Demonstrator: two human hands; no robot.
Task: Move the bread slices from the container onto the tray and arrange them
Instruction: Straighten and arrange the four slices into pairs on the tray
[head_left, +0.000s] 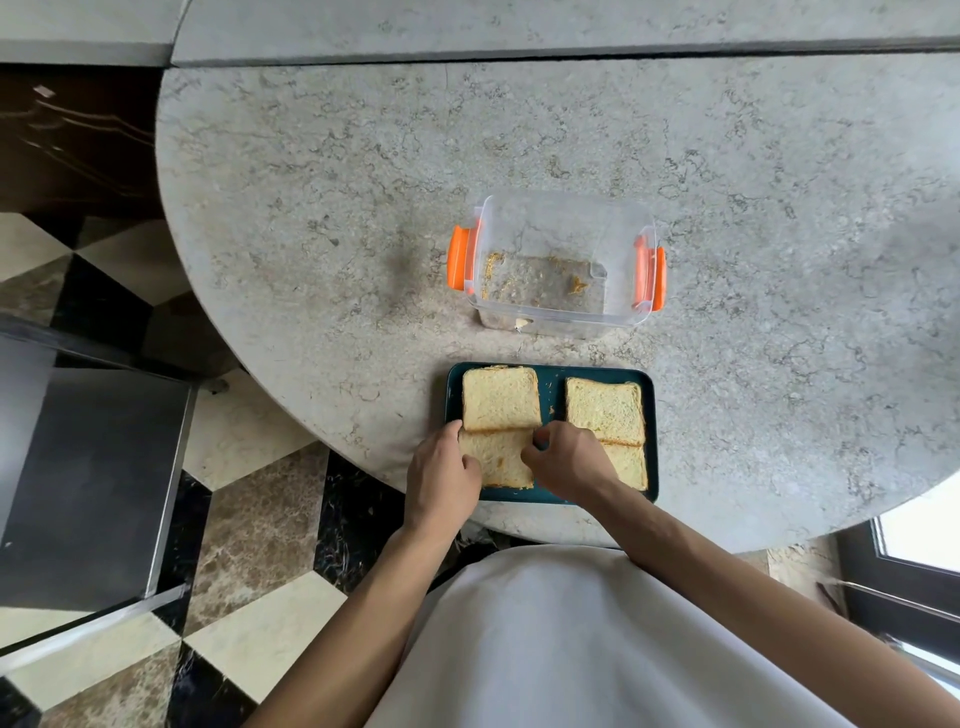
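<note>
- on the tray (550, 387), four slices sit two by two; container (561, 260) holds only crumbs.
- left hand (441, 478) and right hand (566, 460) pinch the near-left slice (501, 460) from opposite sides, equally near.

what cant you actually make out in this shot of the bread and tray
Head view only:
- Near-right slice: partly hidden by the right hand.
- Near-left slice: left edge under the left hand.
- Tray: near edge partly hidden by the hands.
- Container: small pale bit at its front wall, too small to identify.
</note>
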